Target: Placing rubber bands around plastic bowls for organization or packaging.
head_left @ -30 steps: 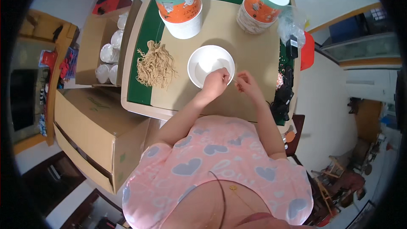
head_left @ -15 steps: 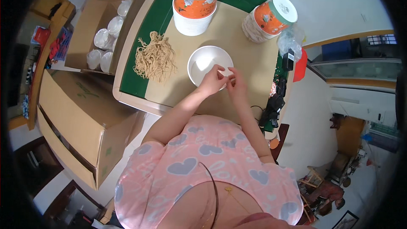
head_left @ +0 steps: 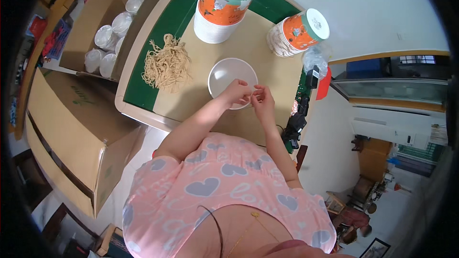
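A round white paper bucket (head_left: 224, 72) stands on the table, its mouth facing up. My left hand (head_left: 234, 94) reaches over its near rim, fingers closed in a pinch. Just beside it, at the near right of the rim, my right hand (head_left: 264, 104) is also pinching, its fingertips almost meeting the left ones. Something thin and pale seems to be between the fingertips, too small to make out. A loose heap of beige cords (head_left: 167, 64) lies to the left of the bucket.
Two upside-down stacks of paper buckets, a tall orange-topped stack (head_left: 222, 12) and a smaller stack (head_left: 299, 33), stand behind. Black devices with cables (head_left: 294, 126) line the right edge. At left are an open carton of wrapped white cups (head_left: 107, 36) and a large closed carton (head_left: 71, 119).
The whole view has shifted slightly with my head. Both hands stay together at the bucket's near rim, with their fingers slightly repositioned.
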Demonstrator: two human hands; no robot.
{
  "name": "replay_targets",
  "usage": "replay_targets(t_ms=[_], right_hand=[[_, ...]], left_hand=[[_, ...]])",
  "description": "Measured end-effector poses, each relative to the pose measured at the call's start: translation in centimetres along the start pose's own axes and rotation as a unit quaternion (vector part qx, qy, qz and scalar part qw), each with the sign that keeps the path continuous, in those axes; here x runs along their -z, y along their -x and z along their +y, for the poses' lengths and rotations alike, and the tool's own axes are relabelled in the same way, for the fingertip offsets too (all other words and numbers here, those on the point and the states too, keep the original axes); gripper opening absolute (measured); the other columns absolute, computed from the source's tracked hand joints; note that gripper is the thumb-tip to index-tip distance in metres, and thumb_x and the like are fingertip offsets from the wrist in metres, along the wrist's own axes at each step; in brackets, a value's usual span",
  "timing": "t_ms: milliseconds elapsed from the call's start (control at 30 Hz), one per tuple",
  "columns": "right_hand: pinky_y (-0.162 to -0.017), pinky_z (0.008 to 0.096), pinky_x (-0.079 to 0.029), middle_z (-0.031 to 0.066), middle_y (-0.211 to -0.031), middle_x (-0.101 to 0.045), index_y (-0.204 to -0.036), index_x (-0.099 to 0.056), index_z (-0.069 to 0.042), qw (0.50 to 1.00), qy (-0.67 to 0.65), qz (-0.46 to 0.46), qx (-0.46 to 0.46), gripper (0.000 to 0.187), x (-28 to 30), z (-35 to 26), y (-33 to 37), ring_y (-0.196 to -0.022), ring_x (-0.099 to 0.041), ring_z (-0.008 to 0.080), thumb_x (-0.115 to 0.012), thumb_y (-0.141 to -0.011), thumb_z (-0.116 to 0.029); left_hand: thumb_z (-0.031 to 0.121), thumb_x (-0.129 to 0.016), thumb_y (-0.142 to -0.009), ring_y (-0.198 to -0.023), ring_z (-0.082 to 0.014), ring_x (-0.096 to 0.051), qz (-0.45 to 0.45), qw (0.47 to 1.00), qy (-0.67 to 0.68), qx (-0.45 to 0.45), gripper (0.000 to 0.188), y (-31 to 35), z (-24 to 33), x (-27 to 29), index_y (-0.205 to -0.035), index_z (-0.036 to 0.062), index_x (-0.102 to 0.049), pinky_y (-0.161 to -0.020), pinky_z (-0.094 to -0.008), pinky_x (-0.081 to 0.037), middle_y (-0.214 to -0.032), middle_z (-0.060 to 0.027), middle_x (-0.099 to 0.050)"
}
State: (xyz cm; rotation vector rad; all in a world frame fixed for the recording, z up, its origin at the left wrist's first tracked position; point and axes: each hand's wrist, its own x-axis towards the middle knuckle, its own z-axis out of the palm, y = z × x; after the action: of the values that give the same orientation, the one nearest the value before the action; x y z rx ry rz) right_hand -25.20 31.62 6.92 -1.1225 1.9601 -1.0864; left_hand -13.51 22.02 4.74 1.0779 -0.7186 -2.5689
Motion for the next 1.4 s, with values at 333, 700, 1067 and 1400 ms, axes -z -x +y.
replay_targets(t_ms=[333,700,1067,1400], right_hand=[[-0.057,0.0233,-0.047,0.0049,-0.081,-0.059,-0.111,-0.048,-0.005,0.996,0.073,-0.036,0.038,0.032,0.1,-1.3,0.0,-0.065,-0.057,0.0107,-0.059,-0.082,0.002],[-0.054,0.0214,-0.044,0.0024,-0.072,-0.062,-0.091,-0.064,0.0,0.997,-0.063,-0.006,-0.055,0.008,0.7,-1.0,-0.3,-0.06,-0.053,0.0072,-0.06,-0.085,-0.003],[-0.055,0.0229,-0.047,0.0011,-0.071,-0.059,-0.091,-0.06,-0.002,0.998,-0.043,0.016,-0.039,0.012,4.7,-1.3,-2.0,-0.063,-0.055,0.0093,-0.065,-0.082,-0.007],[-0.066,0.0312,-0.049,0.0099,-0.085,-0.059,-0.105,-0.054,-0.005,0.951,0.203,-0.197,0.122,0.029,5.8,-2.1,-3.6,-0.077,-0.06,0.0222,-0.065,-0.078,-0.005]], left_hand=[[0.007,-0.062,-0.075,-0.065,-0.0171,-0.06,0.07,0.979,-0.154,-0.118,0.052,-0.9,-0.9,0.2,-0.121,-0.0004,-0.036,-0.056,-0.0285,-0.05,-0.081,-0.0102,-0.057],[0.011,-0.064,-0.076,-0.056,-0.0099,-0.049,-0.04,0.951,-0.27,-0.143,0.028,0.8,-0.1,0.5,-0.102,0.0028,-0.059,-0.05,-0.0252,-0.04,-0.065,-0.0025,-0.054],[0.015,-0.07,-0.075,-0.067,-0.0092,-0.056,0.033,0.922,-0.322,-0.214,0.015,-0.4,-1.6,0.7,-0.081,0.0015,-0.069,-0.063,-0.0246,-0.045,-0.072,-0.005,-0.065],[0.019,-0.069,-0.074,-0.068,-0.0153,-0.06,0.038,0.922,-0.315,-0.223,0.017,-1.5,-2.6,0.9,-0.083,0.0044,-0.068,-0.065,-0.0279,-0.047,-0.075,-0.0085,-0.066]])
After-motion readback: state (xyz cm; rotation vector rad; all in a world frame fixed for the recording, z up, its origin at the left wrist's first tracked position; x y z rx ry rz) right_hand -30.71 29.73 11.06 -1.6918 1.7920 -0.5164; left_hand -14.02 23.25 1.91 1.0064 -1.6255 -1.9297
